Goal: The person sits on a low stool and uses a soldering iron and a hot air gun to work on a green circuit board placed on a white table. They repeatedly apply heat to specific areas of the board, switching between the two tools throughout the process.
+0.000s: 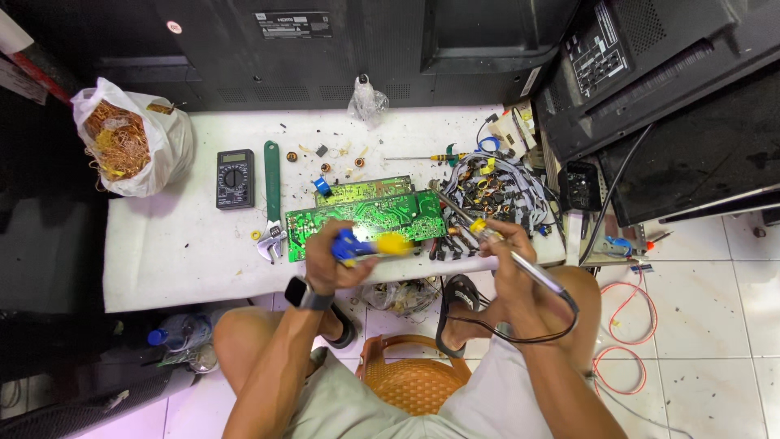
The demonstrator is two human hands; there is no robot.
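The white tabletop (179,252) spans the middle of the view, with dark television backs (341,41) leaning along its 12 o'clock edge and more dark panels (674,97) stacked at 2 o'clock. At 10 o'clock on the tabletop sits a white plastic bag (166,138) stuffed with tangled copper wire (114,138). Near the centre lies a green circuit board (370,218), long side running 9 to 3 o'clock, with a second, smaller green board (361,189) just beyond it toward 12 o'clock. At 3 o'clock of the boards is a heap of grey cables and connectors (496,187). At 9 o'clock of the boards lie a green-handled adjustable wrench (271,183) and, farther out, a dark multimeter (235,178). A thin screwdriver (422,157) with a yellow grip rests toward 12 o'clock.

The person sits on an orange plastic stool (410,374), knees under the tabletop's near edge. The left hand (329,260), a dark watch (305,293) on its wrist, is closed around a blue and yellow desoldering pump (370,244) held over the board's 6 o'clock edge. The right hand (508,248) grips a soldering iron (487,236) like a pen, its tip reaching toward 10 o'clock onto the board's right end; its black cord (520,337) loops down across the lap.
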